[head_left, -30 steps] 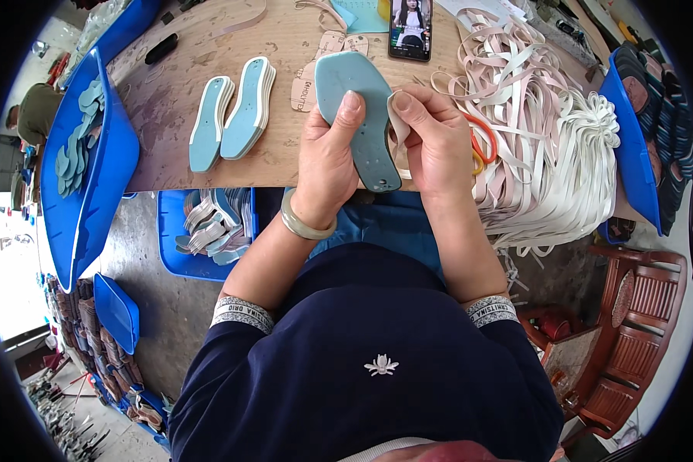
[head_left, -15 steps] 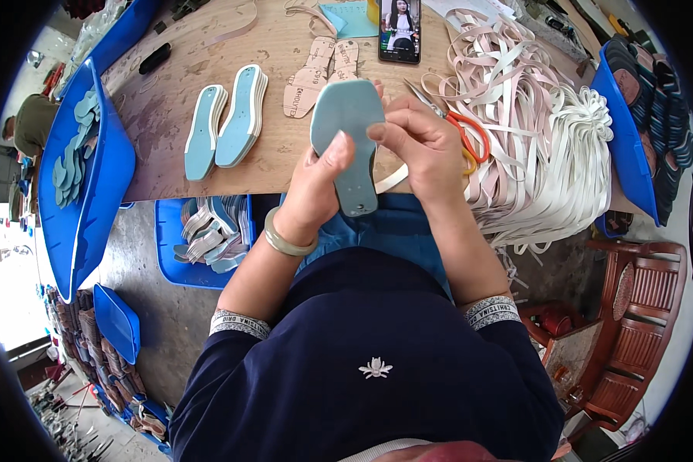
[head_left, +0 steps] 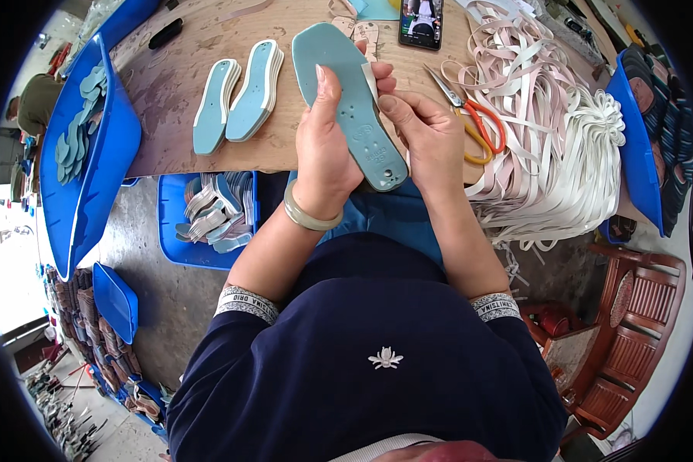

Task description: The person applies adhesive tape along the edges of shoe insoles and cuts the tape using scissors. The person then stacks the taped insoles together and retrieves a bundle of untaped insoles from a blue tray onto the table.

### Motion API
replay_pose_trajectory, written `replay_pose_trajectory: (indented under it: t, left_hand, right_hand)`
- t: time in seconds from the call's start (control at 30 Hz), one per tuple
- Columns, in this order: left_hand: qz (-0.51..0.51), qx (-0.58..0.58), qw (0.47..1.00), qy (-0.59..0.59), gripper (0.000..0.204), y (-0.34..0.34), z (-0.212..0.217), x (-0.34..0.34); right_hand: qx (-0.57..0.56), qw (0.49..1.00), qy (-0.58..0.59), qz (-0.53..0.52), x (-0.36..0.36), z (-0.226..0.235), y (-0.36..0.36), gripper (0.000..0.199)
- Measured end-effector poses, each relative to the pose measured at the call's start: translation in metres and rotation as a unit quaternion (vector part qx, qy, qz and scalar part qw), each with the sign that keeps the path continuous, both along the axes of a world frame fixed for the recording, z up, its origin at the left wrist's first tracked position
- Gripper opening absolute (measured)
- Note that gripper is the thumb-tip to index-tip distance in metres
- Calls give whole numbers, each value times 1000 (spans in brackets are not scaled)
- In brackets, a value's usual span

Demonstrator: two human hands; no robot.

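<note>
A blue-green shoe insole [head_left: 352, 108] hangs over the table's front edge, tilted, its wide end pointing away from me. My left hand [head_left: 325, 150] is closed around its left side, the thumb lying on the face. Along its right edge runs a short stretch of white strip [head_left: 370, 81]. My right hand [head_left: 430, 137] pinches at that edge, thumb against the fingers; the strip's end is hidden there. Left of the hands lie two stacks of blue insoles with white edging, a shorter-looking stack [head_left: 214, 112] and another stack [head_left: 252, 96].
Orange- and yellow-handled scissors [head_left: 481, 132] lie right of my hand, beside a big heap of white and pink strips [head_left: 550, 146]. A phone [head_left: 420, 27] lies farther back. Blue bins stand at the left [head_left: 114, 138], below the table [head_left: 171, 242] and at right [head_left: 639, 146]. A person [head_left: 37, 104] is far left.
The insole has turned, its near end swinging right and its wide end moving up and left. My right hand has slid slightly lower along the edge. The whole view has shifted a little.
</note>
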State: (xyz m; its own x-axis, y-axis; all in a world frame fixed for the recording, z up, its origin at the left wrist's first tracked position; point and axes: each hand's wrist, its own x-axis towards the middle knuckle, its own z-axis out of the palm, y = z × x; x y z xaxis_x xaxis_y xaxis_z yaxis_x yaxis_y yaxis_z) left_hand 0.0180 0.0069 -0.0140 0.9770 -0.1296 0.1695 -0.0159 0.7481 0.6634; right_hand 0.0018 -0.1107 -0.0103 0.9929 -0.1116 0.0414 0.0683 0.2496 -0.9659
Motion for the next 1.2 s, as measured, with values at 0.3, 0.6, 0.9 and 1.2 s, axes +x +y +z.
replay_pose_trajectory:
  t: [0.3, 0.6, 0.9, 1.2]
  left_hand:
    - [66, 116, 990, -45, 52, 0, 6, -10]
    - [-16, 136, 989, 54, 45, -2, 11, -5]
    - [-77, 235, 964, 97, 34, 20, 5, -3]
    - [55, 130, 988, 58, 25, 6, 3, -3]
  right_hand:
    - [-33, 995, 62, 71, -7, 2, -3, 18]
    - [-180, 962, -30, 203, 26, 6, -37, 29]
    - [-200, 960, -17, 195, 40, 7, -39, 28]
    - [0, 998, -42, 49, -3, -14, -5, 14]
